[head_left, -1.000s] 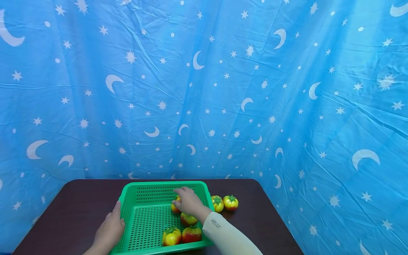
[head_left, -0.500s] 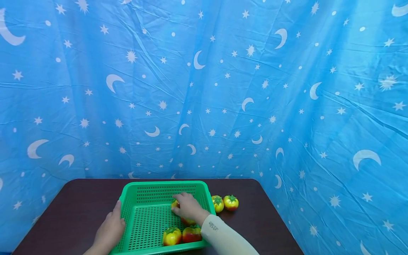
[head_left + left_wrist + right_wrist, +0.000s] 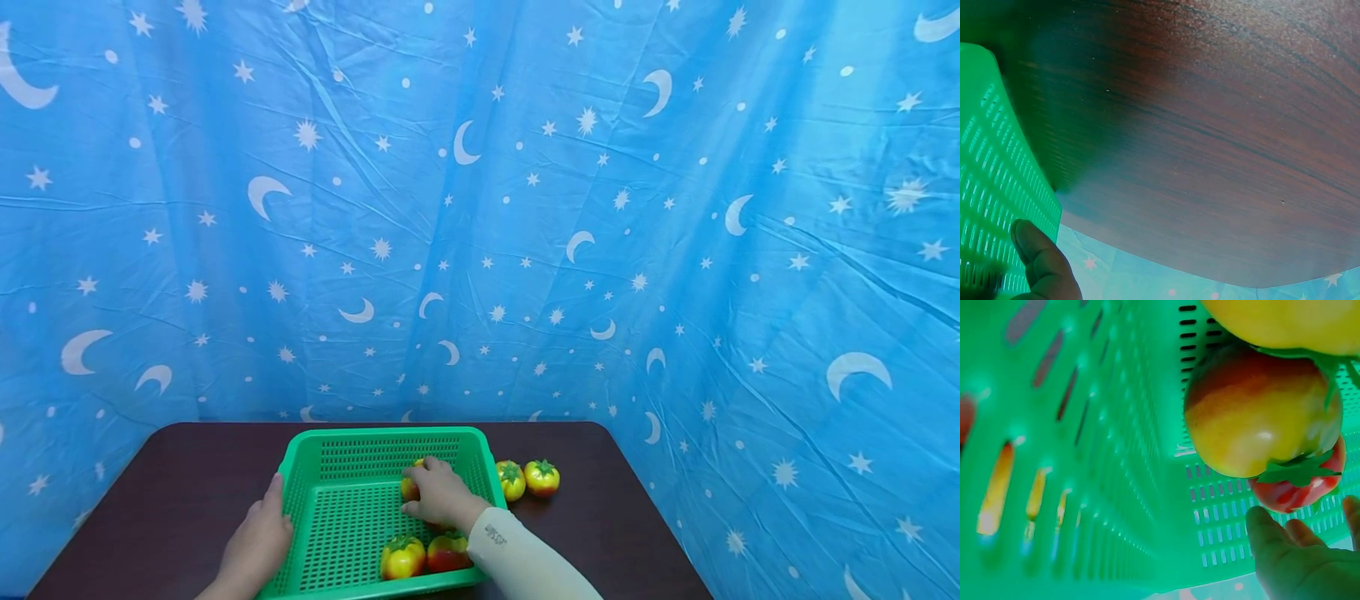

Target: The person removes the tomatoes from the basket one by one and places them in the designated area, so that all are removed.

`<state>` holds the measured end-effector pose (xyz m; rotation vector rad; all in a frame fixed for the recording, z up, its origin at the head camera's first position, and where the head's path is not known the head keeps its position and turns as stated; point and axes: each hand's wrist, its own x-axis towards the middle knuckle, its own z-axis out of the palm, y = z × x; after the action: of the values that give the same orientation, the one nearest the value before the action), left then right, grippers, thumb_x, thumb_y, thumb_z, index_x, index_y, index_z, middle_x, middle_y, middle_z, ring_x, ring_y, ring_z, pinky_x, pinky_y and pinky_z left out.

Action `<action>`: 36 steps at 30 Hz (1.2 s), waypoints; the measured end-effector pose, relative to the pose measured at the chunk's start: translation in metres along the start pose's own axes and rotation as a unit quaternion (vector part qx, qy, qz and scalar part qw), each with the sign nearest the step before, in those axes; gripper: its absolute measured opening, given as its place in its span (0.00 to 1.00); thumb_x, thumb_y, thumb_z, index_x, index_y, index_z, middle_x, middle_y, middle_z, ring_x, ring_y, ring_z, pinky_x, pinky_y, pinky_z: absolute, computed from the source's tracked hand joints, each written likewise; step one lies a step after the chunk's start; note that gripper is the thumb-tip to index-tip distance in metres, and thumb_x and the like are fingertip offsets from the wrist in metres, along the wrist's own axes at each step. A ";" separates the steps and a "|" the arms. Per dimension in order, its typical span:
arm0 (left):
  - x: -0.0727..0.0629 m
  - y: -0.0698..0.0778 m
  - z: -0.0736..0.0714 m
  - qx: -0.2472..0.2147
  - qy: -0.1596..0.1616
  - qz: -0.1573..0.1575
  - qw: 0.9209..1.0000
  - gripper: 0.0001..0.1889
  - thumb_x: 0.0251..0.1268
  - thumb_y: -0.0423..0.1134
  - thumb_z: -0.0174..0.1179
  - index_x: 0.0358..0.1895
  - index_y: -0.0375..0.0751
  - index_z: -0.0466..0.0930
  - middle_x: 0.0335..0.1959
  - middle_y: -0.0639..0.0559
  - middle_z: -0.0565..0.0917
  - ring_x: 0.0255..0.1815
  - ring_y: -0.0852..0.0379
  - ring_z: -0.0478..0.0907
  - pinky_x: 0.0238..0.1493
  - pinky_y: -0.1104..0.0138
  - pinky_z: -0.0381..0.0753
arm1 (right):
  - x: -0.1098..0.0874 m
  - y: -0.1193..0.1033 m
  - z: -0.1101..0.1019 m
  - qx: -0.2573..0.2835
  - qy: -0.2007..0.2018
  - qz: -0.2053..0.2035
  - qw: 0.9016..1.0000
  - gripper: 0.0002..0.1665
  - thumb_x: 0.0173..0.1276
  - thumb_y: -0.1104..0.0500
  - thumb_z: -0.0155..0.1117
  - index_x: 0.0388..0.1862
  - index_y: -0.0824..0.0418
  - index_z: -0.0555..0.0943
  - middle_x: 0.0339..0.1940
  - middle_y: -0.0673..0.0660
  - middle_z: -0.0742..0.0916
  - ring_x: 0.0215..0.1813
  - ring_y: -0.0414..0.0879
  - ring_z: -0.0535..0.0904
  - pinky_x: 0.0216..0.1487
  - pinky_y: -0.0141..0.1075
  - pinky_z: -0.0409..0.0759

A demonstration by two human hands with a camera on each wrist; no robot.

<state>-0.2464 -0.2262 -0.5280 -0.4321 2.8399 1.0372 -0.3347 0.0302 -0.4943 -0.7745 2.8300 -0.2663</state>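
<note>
The green slotted plastic basket (image 3: 390, 432) stands on the table with several yellow-and-red tomatoes in it. My left hand (image 3: 258, 537) holds its left side; in the left wrist view a digit (image 3: 1044, 259) lies against the outer wall. Inside the basket, my right hand (image 3: 446, 496) reaches over the right half, fingers and thumb around the rearmost tomato (image 3: 409, 488). That tomato is partly covered by the hand. A yellow tomato (image 3: 402, 558) and a redder tomato (image 3: 447, 553) sit at the front. Another tomato (image 3: 1260, 419) fills the middle of the right wrist view, behind the fingers (image 3: 1266, 540).
Outside the basket's right wall, one tomato (image 3: 511, 481) lies close to it, with another tomato (image 3: 542, 477) to its right. The dark wood-grain table (image 3: 600, 517) has rounded back corners. A blue curtain (image 3: 480, 250) with moons and stars hangs behind and to the right.
My right hand has lowered and come slightly toward me around the rearmost tomato, now covering the tomato just in front of it. The left hand and the basket stay in place.
</note>
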 end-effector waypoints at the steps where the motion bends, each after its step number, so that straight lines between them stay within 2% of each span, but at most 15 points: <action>1: 0.000 0.000 0.000 0.001 0.000 0.000 1.000 0.37 0.73 0.31 0.45 0.79 0.25 0.37 0.55 0.20 0.71 0.31 0.48 0.76 0.28 0.57 0.72 | 0.000 0.000 0.000 0.005 0.002 0.003 1.000 0.34 0.68 0.44 0.68 0.72 0.45 0.72 0.76 0.58 0.70 0.75 0.57 0.67 0.67 0.50 0.76; 6: 0.001 0.000 0.000 0.002 -0.001 0.001 1.000 0.37 0.73 0.31 0.45 0.78 0.25 0.38 0.55 0.20 0.71 0.32 0.47 0.77 0.28 0.57 0.73 | 0.004 0.004 0.003 0.023 0.014 0.023 0.999 0.35 0.68 0.46 0.69 0.73 0.45 0.72 0.77 0.59 0.69 0.74 0.58 0.67 0.66 0.52 0.77; 11: 0.001 0.000 -0.001 0.001 -0.002 0.000 1.000 0.37 0.73 0.31 0.45 0.78 0.25 0.37 0.54 0.21 0.72 0.33 0.47 0.77 0.29 0.57 0.73 | 0.008 0.008 0.007 0.039 0.003 0.043 0.998 0.37 0.65 0.47 0.71 0.73 0.43 0.72 0.76 0.58 0.70 0.70 0.57 0.71 0.61 0.53 0.80; 16: 0.001 0.000 -0.001 0.002 -0.001 -0.001 1.000 0.37 0.73 0.31 0.46 0.78 0.25 0.37 0.54 0.21 0.71 0.34 0.45 0.78 0.29 0.56 0.74 | 0.008 0.009 0.010 0.043 0.003 0.036 0.998 0.38 0.63 0.48 0.74 0.72 0.42 0.72 0.74 0.56 0.71 0.64 0.55 0.74 0.57 0.50 0.82; 22: 0.001 0.000 -0.001 0.007 -0.002 0.001 1.000 0.37 0.72 0.31 0.47 0.78 0.23 0.39 0.54 0.21 0.72 0.40 0.40 0.80 0.33 0.53 0.77 | 0.008 0.006 0.013 0.014 0.031 0.017 0.999 0.31 0.64 0.50 0.73 0.66 0.45 0.76 0.73 0.52 0.73 0.64 0.52 0.75 0.59 0.46 0.81; 29: 0.002 -0.001 -0.002 0.009 -0.004 0.007 1.000 0.37 0.72 0.31 0.47 0.78 0.23 0.38 0.55 0.20 0.72 0.40 0.40 0.80 0.33 0.53 0.77 | 0.009 0.003 0.014 0.015 0.067 0.025 0.997 0.23 0.65 0.53 0.72 0.57 0.54 0.76 0.60 0.55 0.80 0.50 0.49 0.79 0.50 0.40 0.82; 32: 0.002 -0.001 -0.002 0.007 -0.005 0.007 1.000 0.37 0.73 0.31 0.46 0.78 0.23 0.38 0.56 0.20 0.71 0.40 0.40 0.80 0.33 0.53 0.77 | 0.010 0.001 0.013 0.008 0.076 0.038 0.996 0.26 0.65 0.53 0.72 0.59 0.55 0.75 0.60 0.58 0.80 0.51 0.51 0.80 0.52 0.41 0.84; 36: 0.001 -0.001 -0.002 0.005 -0.007 0.008 1.000 0.37 0.73 0.31 0.46 0.78 0.23 0.38 0.56 0.20 0.70 0.41 0.39 0.80 0.34 0.53 0.77 | 0.010 -0.001 0.013 0.009 0.076 0.050 0.996 0.32 0.66 0.55 0.72 0.68 0.52 0.73 0.65 0.60 0.79 0.58 0.55 0.81 0.55 0.46 0.83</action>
<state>-0.2469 -0.2286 -0.5274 -0.4005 2.8401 1.0239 -0.3397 0.0221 -0.5084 -0.6313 2.9936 -0.3495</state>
